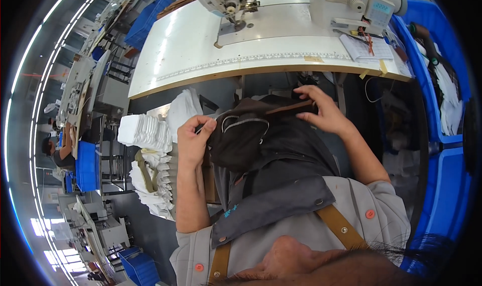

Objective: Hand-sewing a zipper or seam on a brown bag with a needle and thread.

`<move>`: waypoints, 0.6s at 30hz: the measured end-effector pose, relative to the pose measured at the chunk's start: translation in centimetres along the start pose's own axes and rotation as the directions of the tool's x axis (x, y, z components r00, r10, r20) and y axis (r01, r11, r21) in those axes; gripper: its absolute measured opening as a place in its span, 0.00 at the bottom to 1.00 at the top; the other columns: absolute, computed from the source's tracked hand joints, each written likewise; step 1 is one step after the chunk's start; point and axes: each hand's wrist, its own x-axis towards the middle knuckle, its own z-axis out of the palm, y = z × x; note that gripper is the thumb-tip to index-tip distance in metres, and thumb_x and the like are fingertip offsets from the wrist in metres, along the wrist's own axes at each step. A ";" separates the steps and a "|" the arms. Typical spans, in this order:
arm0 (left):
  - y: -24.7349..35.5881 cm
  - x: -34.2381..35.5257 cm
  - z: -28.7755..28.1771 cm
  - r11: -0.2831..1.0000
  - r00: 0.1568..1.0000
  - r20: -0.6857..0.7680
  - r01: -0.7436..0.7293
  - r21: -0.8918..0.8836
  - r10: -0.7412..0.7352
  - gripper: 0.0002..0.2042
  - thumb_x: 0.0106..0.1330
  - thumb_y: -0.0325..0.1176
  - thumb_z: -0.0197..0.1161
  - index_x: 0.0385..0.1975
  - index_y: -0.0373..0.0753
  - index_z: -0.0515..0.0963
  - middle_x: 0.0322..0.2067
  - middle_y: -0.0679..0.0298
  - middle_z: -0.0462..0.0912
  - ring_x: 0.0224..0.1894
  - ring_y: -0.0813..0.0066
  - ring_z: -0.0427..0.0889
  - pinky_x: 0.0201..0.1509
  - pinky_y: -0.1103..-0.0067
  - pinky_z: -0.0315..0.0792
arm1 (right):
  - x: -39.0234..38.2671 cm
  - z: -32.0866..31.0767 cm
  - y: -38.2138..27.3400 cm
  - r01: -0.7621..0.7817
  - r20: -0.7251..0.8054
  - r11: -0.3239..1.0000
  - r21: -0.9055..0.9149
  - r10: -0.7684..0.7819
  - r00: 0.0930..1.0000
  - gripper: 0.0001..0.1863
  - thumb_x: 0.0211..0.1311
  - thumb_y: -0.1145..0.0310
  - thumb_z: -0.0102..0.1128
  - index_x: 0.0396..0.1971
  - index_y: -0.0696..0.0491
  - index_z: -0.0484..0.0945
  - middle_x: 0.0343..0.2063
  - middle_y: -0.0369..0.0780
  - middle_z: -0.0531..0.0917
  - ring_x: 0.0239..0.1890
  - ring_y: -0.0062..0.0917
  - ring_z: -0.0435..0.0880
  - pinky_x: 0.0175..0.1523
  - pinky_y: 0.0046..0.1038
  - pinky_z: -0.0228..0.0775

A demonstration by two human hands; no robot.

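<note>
A dark brown fabric piece with a curved, silver-toothed zipper (245, 121) lies over my lap, on the dark apron (296, 148). My left hand (195, 141) is closed, thumb and fingertips pinching the left edge of this zippered piece. From its far right side a reddish-brown strip (290, 108) reaches toward my right hand (321, 111). That hand has its thumb and fingers apart, with the strip's end between them; no firm grip shows. The underside of the fabric is hidden.
A sewing machine (301, 15) stands on the white table (175, 40) ahead, its wooden edge just beyond my hands. Stacked white pieces (144, 131) stand at the left. Blue bins (444, 185) line the right; papers (369, 49) and small tools lie at the table's right end.
</note>
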 end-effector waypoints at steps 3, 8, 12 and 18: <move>2.4 0.5 -0.8 0.977 0.999 0.040 -0.023 -0.214 0.032 0.13 0.65 0.39 0.69 0.32 0.33 0.81 0.29 0.69 0.81 0.31 0.84 0.75 0.39 0.84 0.69 | 0.3 1.1 -4.7 0.286 0.134 0.954 -0.090 -0.272 0.953 0.53 0.45 0.47 0.76 0.67 0.56 0.60 0.64 0.48 0.68 0.68 0.44 0.64 0.71 0.42 0.51; 6.5 -0.6 -1.5 0.756 0.979 0.188 0.064 -0.651 0.078 0.11 0.69 0.36 0.64 0.41 0.35 0.78 0.34 0.64 0.84 0.34 0.80 0.82 0.40 0.81 0.77 | 1.4 3.6 -8.5 0.292 -0.279 0.828 -0.479 -0.460 0.843 0.47 0.48 0.54 0.74 0.66 0.56 0.60 0.65 0.48 0.67 0.68 0.45 0.63 0.72 0.44 0.49; 10.5 -3.5 -0.6 0.767 0.991 0.105 0.008 -0.642 0.078 0.16 0.67 0.30 0.66 0.50 0.34 0.72 0.40 0.62 0.84 0.39 0.78 0.83 0.44 0.80 0.78 | 0.8 3.6 -8.3 0.364 -0.263 0.931 0.020 -0.347 0.900 0.38 0.64 0.57 0.62 0.68 0.56 0.57 0.65 0.47 0.67 0.67 0.39 0.66 0.70 0.40 0.53; 8.5 -4.6 2.1 0.735 0.964 0.106 -0.112 -0.669 0.244 0.15 0.69 0.28 0.63 0.51 0.37 0.67 0.42 0.62 0.83 0.43 0.77 0.82 0.50 0.81 0.76 | 0.4 6.2 -9.1 0.186 -0.012 0.769 0.612 -0.226 0.974 0.41 0.69 0.51 0.57 0.71 0.57 0.50 0.65 0.44 0.66 0.66 0.28 0.64 0.69 0.33 0.56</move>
